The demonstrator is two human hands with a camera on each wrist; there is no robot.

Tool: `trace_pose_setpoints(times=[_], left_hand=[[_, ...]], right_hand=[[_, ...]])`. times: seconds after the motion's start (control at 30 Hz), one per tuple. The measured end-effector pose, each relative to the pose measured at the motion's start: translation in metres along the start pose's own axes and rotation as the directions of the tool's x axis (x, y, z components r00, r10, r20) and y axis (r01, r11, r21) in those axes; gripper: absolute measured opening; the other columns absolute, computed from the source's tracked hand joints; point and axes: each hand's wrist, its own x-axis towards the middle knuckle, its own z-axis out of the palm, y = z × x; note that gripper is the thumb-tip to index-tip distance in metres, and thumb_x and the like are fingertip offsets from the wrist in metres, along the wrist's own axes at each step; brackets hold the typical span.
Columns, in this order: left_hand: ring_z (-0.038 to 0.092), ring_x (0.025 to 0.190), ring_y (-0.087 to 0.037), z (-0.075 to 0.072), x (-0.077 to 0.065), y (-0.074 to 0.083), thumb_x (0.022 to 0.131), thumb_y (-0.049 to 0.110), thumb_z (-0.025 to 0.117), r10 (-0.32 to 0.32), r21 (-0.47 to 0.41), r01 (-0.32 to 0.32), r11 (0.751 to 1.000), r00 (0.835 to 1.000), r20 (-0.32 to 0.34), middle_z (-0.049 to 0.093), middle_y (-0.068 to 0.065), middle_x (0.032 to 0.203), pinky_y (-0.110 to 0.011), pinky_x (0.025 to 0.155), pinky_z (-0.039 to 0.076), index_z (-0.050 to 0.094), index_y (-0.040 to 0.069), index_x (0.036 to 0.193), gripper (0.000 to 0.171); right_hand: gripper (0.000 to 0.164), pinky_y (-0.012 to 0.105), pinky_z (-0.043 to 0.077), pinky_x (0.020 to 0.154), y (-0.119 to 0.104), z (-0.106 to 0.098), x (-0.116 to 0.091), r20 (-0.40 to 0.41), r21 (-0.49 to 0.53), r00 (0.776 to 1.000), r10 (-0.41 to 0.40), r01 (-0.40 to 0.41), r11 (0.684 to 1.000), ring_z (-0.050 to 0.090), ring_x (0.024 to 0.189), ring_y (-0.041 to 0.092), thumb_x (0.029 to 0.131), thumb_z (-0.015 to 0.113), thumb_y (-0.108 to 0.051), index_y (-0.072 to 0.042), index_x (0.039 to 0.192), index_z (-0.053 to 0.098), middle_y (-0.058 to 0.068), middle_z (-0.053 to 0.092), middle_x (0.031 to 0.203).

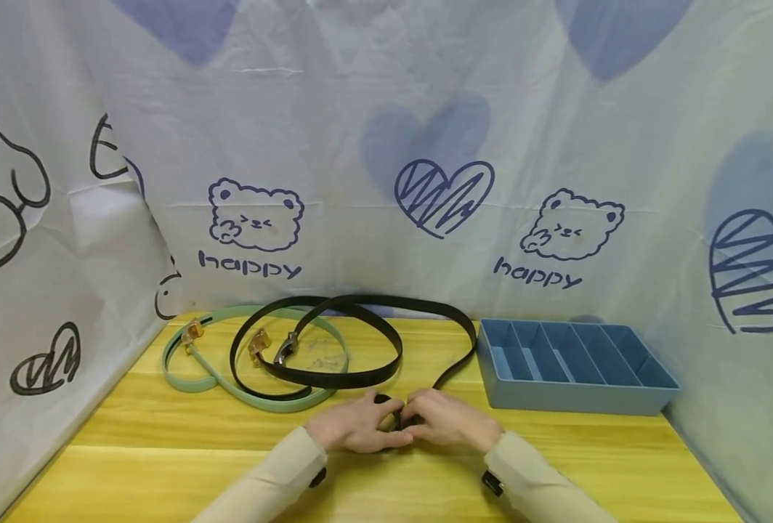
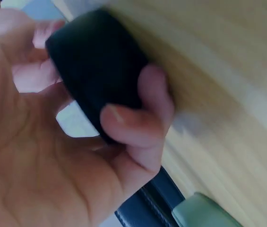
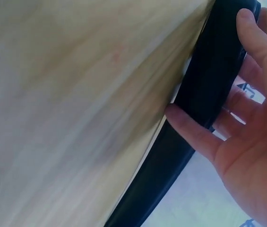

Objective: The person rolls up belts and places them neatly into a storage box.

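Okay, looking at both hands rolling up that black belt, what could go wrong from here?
The coil could spring loose: the left hand and right hand hold the black belt only at its rolled end. Its long tail crosses the green belt, so pulling may drag that. It also runs close beside the blue tray.

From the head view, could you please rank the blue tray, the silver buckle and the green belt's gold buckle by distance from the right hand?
1. Blue tray, just right of the right hand.
2. Silver buckle, behind, to its left.
3. Gold buckle on the green belt, far left.
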Motion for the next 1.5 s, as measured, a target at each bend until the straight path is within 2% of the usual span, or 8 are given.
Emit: trace_pose_setpoints(times=[0.27, 0.4, 0.5, 0.77, 0.87, 1.1, 1.37, 1.5], left_hand=[[0.054, 0.103, -0.035, 0.005, 0.007, 0.001, 0.078, 0.065, 0.051, 0.117, 0.087, -0.113, 0.990, 0.992, -0.047, 0.031, -0.022, 0.139, -0.042, 0.077, 0.046, 0.046, 0.040, 0.120, 0.049], [0.057, 0.084, -0.020, 0.006, 0.006, 0.004, 0.079, 0.057, 0.056, 0.164, 0.101, -0.160, 0.982, 0.986, -0.028, 0.043, -0.009, 0.125, -0.034, 0.068, 0.046, 0.048, 0.039, 0.108, 0.035], [0.051, 0.076, -0.012, 0.005, 0.006, 0.003, 0.079, 0.051, 0.061, 0.213, 0.110, -0.210, 0.972, 0.977, -0.023, 0.044, 0.001, 0.108, -0.029, 0.065, 0.043, 0.049, 0.038, 0.111, 0.037], [0.050, 0.086, -0.007, -0.002, 0.010, -0.001, 0.072, 0.046, 0.071, 0.269, 0.149, -0.259, 0.954, 0.962, -0.045, 0.049, 0.005, 0.107, -0.029, 0.074, 0.043, 0.047, 0.033, 0.125, 0.059], [0.050, 0.085, -0.009, -0.001, 0.013, -0.002, 0.069, 0.050, 0.072, 0.258, 0.137, -0.248, 0.959, 0.964, -0.062, 0.052, 0.002, 0.105, -0.027, 0.071, 0.043, 0.050, 0.031, 0.122, 0.060], [0.049, 0.085, -0.009, -0.002, 0.012, -0.007, 0.062, 0.051, 0.076, 0.261, 0.098, -0.251, 0.963, 0.960, -0.105, 0.053, 0.000, 0.103, -0.026, 0.071, 0.044, 0.057, 0.028, 0.115, 0.061], [0.051, 0.092, -0.007, -0.011, 0.013, -0.010, 0.066, 0.043, 0.077, 0.358, 0.078, -0.354, 0.932, 0.933, -0.034, 0.055, 0.009, 0.105, -0.021, 0.078, 0.041, 0.060, 0.031, 0.115, 0.053], [0.053, 0.090, -0.008, -0.012, 0.012, -0.009, 0.066, 0.041, 0.078, 0.382, 0.084, -0.378, 0.922, 0.923, -0.044, 0.057, 0.009, 0.101, -0.021, 0.075, 0.042, 0.059, 0.028, 0.109, 0.049]], right_hand=[[0.016, 0.014, 0.043, 0.063, 0.012, 0.003, 0.003, -0.019, 0.132, 0.999, -0.040, 0.043, 0.990, 0.052, 0.070, -0.004, 0.081, 0.064, -0.037, -0.022, 0.080, 0.071, -0.014, 0.058, 0.080], [0.012, 0.018, 0.044, 0.068, 0.019, 0.005, 0.001, -0.023, 0.156, 1.000, -0.020, 0.023, 0.987, 0.054, 0.074, -0.005, 0.080, 0.066, -0.036, -0.025, 0.080, 0.071, -0.017, 0.061, 0.083], [0.013, 0.019, 0.044, 0.072, 0.023, 0.004, 0.000, -0.024, 0.154, 1.000, -0.002, 0.005, 0.988, 0.054, 0.075, -0.004, 0.079, 0.066, -0.038, -0.026, 0.081, 0.071, -0.018, 0.061, 0.083], [0.009, 0.021, 0.034, 0.064, 0.017, -0.007, -0.006, -0.113, -0.127, 0.993, 0.040, -0.054, 0.990, 0.036, 0.073, 0.006, 0.077, 0.069, -0.034, -0.029, 0.083, 0.074, -0.010, 0.043, 0.078], [0.008, 0.019, 0.035, 0.059, 0.010, -0.008, -0.006, -0.131, -0.171, 0.991, 0.033, -0.055, 0.984, 0.039, 0.069, 0.005, 0.079, 0.071, -0.025, -0.026, 0.086, 0.074, -0.012, 0.042, 0.075], [0.013, 0.017, 0.045, 0.067, 0.008, -0.003, -0.006, -0.083, 0.016, 0.996, 0.041, -0.040, 0.999, 0.057, 0.077, -0.001, 0.082, 0.068, -0.024, -0.019, 0.092, 0.072, -0.013, 0.065, 0.086], [0.013, 0.017, 0.044, 0.059, 0.014, -0.001, -0.004, -0.102, 0.086, 0.994, 0.042, -0.033, 0.996, 0.053, 0.064, -0.005, 0.078, 0.070, -0.030, -0.021, 0.088, 0.072, -0.015, 0.063, 0.076], [0.018, 0.018, 0.041, 0.054, 0.013, 0.000, -0.002, -0.099, 0.089, 0.992, 0.073, -0.065, 0.994, 0.048, 0.059, -0.001, 0.076, 0.072, -0.037, -0.022, 0.086, 0.068, -0.012, 0.057, 0.069]])
